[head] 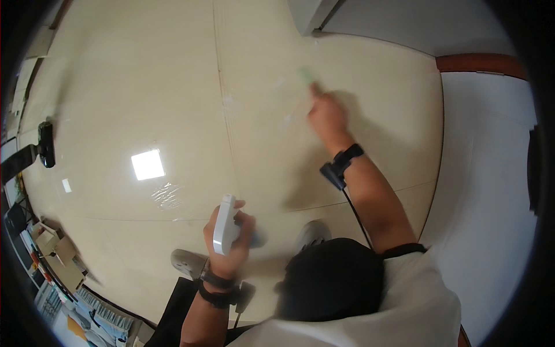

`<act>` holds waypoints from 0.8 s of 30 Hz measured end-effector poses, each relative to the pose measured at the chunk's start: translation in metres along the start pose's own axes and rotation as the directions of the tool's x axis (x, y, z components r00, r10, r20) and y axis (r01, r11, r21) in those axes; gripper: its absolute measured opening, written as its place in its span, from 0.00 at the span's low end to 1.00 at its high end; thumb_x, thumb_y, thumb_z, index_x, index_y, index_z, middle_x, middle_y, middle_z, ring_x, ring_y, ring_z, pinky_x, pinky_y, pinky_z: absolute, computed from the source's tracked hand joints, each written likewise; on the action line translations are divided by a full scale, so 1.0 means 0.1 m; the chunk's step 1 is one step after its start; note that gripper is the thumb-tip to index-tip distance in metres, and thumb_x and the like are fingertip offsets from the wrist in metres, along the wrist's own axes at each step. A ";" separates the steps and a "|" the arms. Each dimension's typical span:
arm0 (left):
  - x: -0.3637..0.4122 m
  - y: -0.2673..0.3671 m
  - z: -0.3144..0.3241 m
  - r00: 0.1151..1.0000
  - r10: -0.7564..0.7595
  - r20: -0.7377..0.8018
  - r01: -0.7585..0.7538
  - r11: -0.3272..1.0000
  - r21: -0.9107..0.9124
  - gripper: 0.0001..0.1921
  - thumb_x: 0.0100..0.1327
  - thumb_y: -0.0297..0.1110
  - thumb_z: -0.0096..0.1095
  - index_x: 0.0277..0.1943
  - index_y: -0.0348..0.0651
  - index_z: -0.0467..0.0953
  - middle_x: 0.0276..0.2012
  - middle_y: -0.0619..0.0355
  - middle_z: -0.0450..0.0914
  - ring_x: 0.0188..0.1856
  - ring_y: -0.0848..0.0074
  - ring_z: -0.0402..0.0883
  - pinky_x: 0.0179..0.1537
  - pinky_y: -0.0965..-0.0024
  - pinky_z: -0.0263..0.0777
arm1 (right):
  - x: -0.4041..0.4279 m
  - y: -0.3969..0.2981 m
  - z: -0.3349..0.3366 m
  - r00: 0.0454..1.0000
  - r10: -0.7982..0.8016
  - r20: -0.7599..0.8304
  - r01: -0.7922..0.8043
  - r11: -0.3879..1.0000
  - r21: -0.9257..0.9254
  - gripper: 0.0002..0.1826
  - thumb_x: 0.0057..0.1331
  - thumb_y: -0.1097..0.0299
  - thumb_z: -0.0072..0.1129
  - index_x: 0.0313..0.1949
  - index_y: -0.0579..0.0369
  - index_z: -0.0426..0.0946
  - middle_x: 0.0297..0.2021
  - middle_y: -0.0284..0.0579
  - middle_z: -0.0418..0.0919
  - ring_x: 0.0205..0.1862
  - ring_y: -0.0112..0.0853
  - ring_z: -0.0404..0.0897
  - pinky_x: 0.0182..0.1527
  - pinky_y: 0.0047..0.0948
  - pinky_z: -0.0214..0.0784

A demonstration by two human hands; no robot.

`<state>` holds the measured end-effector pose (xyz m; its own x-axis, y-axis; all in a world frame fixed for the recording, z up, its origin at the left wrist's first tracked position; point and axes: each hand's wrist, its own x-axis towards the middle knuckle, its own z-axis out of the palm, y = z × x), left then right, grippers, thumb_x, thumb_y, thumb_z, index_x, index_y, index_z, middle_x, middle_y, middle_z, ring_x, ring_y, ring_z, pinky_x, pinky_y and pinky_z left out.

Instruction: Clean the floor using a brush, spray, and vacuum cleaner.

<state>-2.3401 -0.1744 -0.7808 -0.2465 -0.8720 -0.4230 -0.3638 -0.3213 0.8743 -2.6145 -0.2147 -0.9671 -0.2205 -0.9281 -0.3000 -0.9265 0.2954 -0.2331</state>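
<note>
My left hand (pixel 234 243) is closed around a white plastic device (pixel 224 225) near the lower middle, above my shoes. A blurred blue part shows beside its fingers. Stretched out ahead over the floor, my right hand (pixel 328 113) has a small pale green thing (pixel 307 75) at its fingertips; motion blur hides what it is. Both wrists wear black straps with small black modules and cables.
Glossy cream floor tiles (pixel 173 86) reflect a ceiling light. A crumpled clear plastic film (pixel 167 196) lies on them. A white panel (pixel 481 173) stands on the right, a grey one (pixel 412 26) at the top right. Cardboard boxes (pixel 56 249) are at the lower left.
</note>
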 end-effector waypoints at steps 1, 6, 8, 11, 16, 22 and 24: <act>0.03 0.00 0.08 1.000 -0.011 0.007 0.011 1.000 0.000 0.13 0.63 0.21 0.68 0.50 0.34 0.80 0.28 0.61 0.80 0.30 0.82 0.78 0.34 0.74 0.74 | -0.09 0.06 0.10 0.995 -0.041 -0.088 0.050 0.994 0.100 0.26 0.68 0.72 0.50 0.65 0.52 0.73 0.36 0.56 0.83 0.39 0.51 0.84 0.42 0.51 0.78; 0.19 -0.08 0.52 0.992 -0.051 0.113 0.047 0.998 0.036 0.16 0.62 0.21 0.69 0.53 0.32 0.78 0.29 0.59 0.83 0.35 0.80 0.82 0.39 0.75 0.75 | -0.73 0.06 0.28 0.974 -0.179 -0.141 0.207 0.955 0.215 0.17 0.73 0.69 0.48 0.58 0.54 0.78 0.32 0.54 0.81 0.34 0.50 0.83 0.38 0.49 0.77; 0.16 -0.03 0.59 0.989 -0.006 0.146 -0.006 0.997 0.081 0.15 0.62 0.22 0.69 0.52 0.32 0.79 0.28 0.60 0.81 0.33 0.81 0.81 0.37 0.75 0.75 | -0.63 0.44 -0.06 0.983 0.131 -0.129 -0.075 0.927 0.366 0.14 0.74 0.69 0.48 0.53 0.54 0.80 0.29 0.53 0.80 0.30 0.48 0.82 0.35 0.46 0.76; 0.09 -0.05 0.75 0.975 -0.070 0.213 0.061 0.997 0.048 0.14 0.63 0.21 0.68 0.51 0.32 0.79 0.27 0.62 0.79 0.31 0.82 0.79 0.35 0.75 0.73 | -0.95 0.74 0.10 0.935 0.263 -0.240 -0.171 0.923 0.345 0.13 0.77 0.69 0.44 0.44 0.57 0.79 0.28 0.53 0.79 0.24 0.47 0.77 0.29 0.44 0.72; -0.06 -0.10 0.92 0.939 0.099 0.329 -0.165 0.970 0.178 0.14 0.62 0.20 0.67 0.51 0.30 0.79 0.25 0.62 0.79 0.30 0.82 0.78 0.37 0.75 0.73 | -1.83 0.68 0.42 0.934 -0.147 -0.326 0.257 0.910 0.325 0.20 0.77 0.54 0.49 0.38 0.58 0.79 0.30 0.55 0.83 0.26 0.49 0.79 0.42 0.46 0.77; -0.08 -0.15 0.98 0.893 0.033 0.449 -0.139 0.969 0.205 0.15 0.61 0.24 0.70 0.51 0.32 0.80 0.24 0.63 0.78 0.29 0.82 0.77 0.36 0.77 0.73 | -2.35 0.94 0.95 0.847 0.456 -0.272 -0.163 0.710 0.685 0.25 0.84 0.54 0.34 0.58 0.62 0.74 0.46 0.51 0.83 0.46 0.44 0.86 0.47 0.44 0.80; -0.18 -0.15 1.11 0.894 0.026 0.447 -0.135 0.968 0.212 0.15 0.61 0.24 0.70 0.51 0.33 0.80 0.24 0.64 0.77 0.28 0.82 0.77 0.36 0.77 0.72 | -2.37 0.82 0.58 0.914 0.008 -0.405 0.040 0.993 0.110 0.23 0.81 0.57 0.42 0.65 0.59 0.71 0.41 0.48 0.84 0.40 0.39 0.86 0.39 0.39 0.79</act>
<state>-2.4303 -0.1130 -0.8133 -0.6320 -0.6226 -0.4615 -0.5092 -0.1154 0.8529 -2.6207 0.0430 -0.9686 -0.3323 -0.9380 0.0983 -0.8953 0.2809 -0.3457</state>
